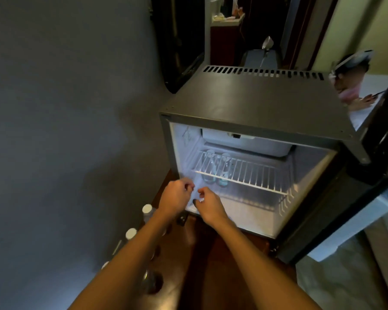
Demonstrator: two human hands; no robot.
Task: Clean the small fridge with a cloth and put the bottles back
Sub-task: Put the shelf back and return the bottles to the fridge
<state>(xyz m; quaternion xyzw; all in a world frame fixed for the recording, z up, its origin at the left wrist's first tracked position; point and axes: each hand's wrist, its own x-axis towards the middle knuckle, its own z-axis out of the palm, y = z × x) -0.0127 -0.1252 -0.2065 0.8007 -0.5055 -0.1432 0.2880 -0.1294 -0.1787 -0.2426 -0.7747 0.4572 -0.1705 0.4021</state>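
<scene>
The small grey fridge [255, 104] stands open, its interior lit, with its dark door [381, 139] swung out to the right. Two clear bottles [217, 168] stand at the back left, beneath the white wire shelf [255, 173]. My left hand [176, 198] and my right hand [208, 205] are close together at the lower left of the opening. Both pinch a pale cloth [196, 193] stretched between them; it is hard to tell apart from the bright interior. Several white-capped bottles [147, 209] stand on the wooden surface under my left forearm.
The fridge sits on a dark wooden top [202, 253]. A grey wall [65, 130] fills the left side. Behind the fridge are a dark cabinet [179, 41] and a cluttered shelf [226, 19]. Another person [349, 81] is at the far right.
</scene>
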